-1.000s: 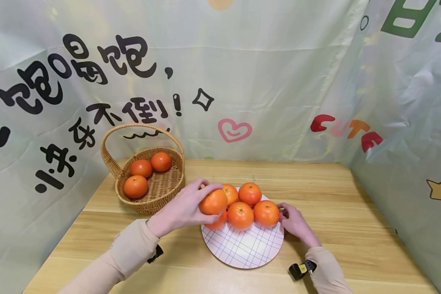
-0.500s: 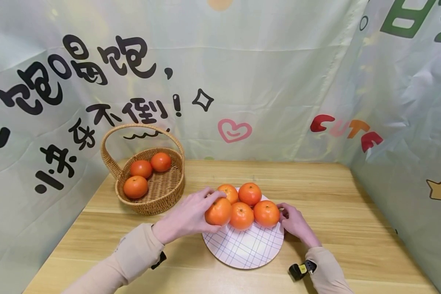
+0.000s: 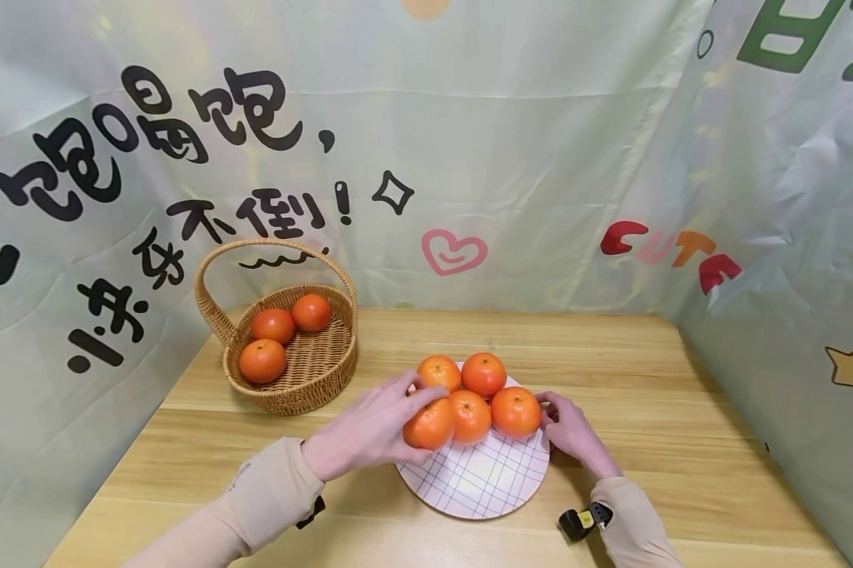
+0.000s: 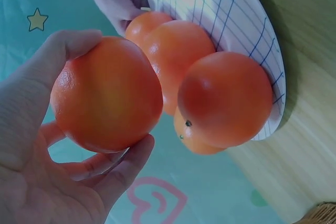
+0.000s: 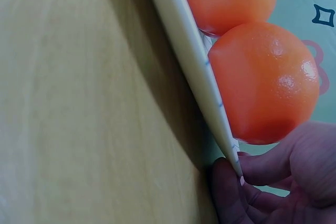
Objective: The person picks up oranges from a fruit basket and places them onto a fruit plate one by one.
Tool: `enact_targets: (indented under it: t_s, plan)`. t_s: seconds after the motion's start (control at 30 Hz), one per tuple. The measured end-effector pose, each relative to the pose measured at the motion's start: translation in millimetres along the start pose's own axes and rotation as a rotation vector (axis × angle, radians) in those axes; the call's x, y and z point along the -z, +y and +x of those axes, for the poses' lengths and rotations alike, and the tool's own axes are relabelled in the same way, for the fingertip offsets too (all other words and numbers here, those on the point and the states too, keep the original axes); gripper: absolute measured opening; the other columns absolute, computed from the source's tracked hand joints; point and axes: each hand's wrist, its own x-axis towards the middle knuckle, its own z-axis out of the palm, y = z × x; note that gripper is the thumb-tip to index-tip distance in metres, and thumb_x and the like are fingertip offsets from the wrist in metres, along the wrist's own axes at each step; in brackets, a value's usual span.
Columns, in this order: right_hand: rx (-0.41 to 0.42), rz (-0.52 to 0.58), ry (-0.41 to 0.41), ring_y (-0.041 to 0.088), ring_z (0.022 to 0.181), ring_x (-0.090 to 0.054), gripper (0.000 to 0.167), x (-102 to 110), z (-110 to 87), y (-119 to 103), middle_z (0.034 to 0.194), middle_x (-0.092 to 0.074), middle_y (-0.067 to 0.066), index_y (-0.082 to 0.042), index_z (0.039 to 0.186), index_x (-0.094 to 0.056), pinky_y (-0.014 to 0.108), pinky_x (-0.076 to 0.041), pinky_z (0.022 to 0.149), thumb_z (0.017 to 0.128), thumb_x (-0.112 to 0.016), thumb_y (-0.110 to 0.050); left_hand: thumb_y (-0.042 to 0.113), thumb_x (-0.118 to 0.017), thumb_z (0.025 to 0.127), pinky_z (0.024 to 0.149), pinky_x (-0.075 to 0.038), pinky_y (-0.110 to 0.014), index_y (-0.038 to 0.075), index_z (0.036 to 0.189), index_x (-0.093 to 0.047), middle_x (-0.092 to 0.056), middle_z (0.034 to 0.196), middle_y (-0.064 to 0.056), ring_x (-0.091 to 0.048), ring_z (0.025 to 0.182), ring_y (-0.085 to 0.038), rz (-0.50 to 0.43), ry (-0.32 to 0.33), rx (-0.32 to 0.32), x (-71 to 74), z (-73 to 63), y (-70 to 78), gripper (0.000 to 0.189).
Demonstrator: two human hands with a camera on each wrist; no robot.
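Note:
My left hand (image 3: 379, 422) grips an orange (image 4: 107, 95) between thumb and fingers, over the left part of a round checked plate (image 3: 483, 481). In the left wrist view another orange (image 4: 226, 98) lies beside the held one, nearest the camera on the plate; the held fruit hides that spot in the head view. More oranges sit together on the plate's far half, among them a front middle orange (image 3: 472, 416) and a right one (image 3: 516, 412). My right hand (image 3: 571, 426) pinches the plate's right rim, its fingertips on both sides of the edge in the right wrist view.
A wicker basket (image 3: 319, 394) with a tall arched handle stands at the back left, holding three oranges (image 3: 263, 361). The wooden table (image 3: 611, 355) meets printed cloth walls (image 3: 525, 197) behind and at both sides.
My left hand has moved right and nearer with the held orange, which now covers the leftmost orange on the plate. The front middle orange has shifted slightly right. My right hand stays on the rim.

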Motion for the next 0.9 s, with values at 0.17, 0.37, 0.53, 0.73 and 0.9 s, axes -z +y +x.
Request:
enact_targets:
  t_s: [0.17,0.37,0.53,0.73,0.9]
  plan:
    - [0.0,0.0,-0.002,0.024,0.082,-0.059,0.034,0.4,0.0,0.0,0.093,-0.066,0.017,0.008,0.125,-0.059,0.036,-0.049,0.076,0.091,-0.05,0.005,0.038,-0.085,0.073,0.075,-0.057,-0.037,0.019,0.14,-0.054,-0.054,0.122,-0.011,-0.063,0.095,-0.021,0.007,-0.019,0.004,-3.6,-0.3,0.5,0.076]
    - [-0.003,0.004,-0.006,0.024,0.082,-0.058,0.035,1.2,-0.7,-1.5,0.093,-0.066,0.017,0.008,0.125,-0.059,0.035,-0.049,0.075,0.091,-0.05,0.005,0.04,-0.086,0.071,0.071,-0.057,-0.033,0.019,0.138,-0.052,-0.055,0.12,-0.008,-0.063,0.095,-0.02,0.027,-0.02,0.005,-8.2,-1.2,1.1,0.077]
    - [-0.002,0.003,-0.008,0.024,0.082,-0.058,0.036,1.3,-0.7,-1.7,0.094,-0.066,0.017,0.008,0.125,-0.058,0.035,-0.049,0.076,0.091,-0.051,0.005,0.043,-0.086,0.07,0.07,-0.056,-0.031,0.021,0.134,-0.052,-0.056,0.12,-0.005,-0.064,0.096,-0.02,0.034,-0.031,0.016,-12.8,-1.5,1.7,0.075]
    - [-0.003,0.002,-0.012,0.025,0.083,-0.058,0.036,1.0,-0.2,-1.0,0.094,-0.065,0.018,0.009,0.126,-0.058,0.035,-0.049,0.075,0.091,-0.05,0.005,0.041,-0.087,0.069,0.068,-0.055,-0.028,0.02,0.132,-0.053,-0.054,0.12,-0.004,-0.062,0.096,-0.018,0.048,-0.036,0.002,-16.6,-1.3,2.4,0.074]
    - [-0.005,0.007,-0.014,0.026,0.083,-0.058,0.036,0.9,-0.7,-0.9,0.095,-0.065,0.019,0.009,0.126,-0.058,0.035,-0.05,0.075,0.091,-0.05,0.005,0.041,-0.087,0.07,0.068,-0.056,-0.031,0.019,0.134,-0.054,-0.055,0.12,-0.006,-0.062,0.1,-0.019,0.082,-0.047,-0.011,-19.7,-1.8,3.7,0.076]
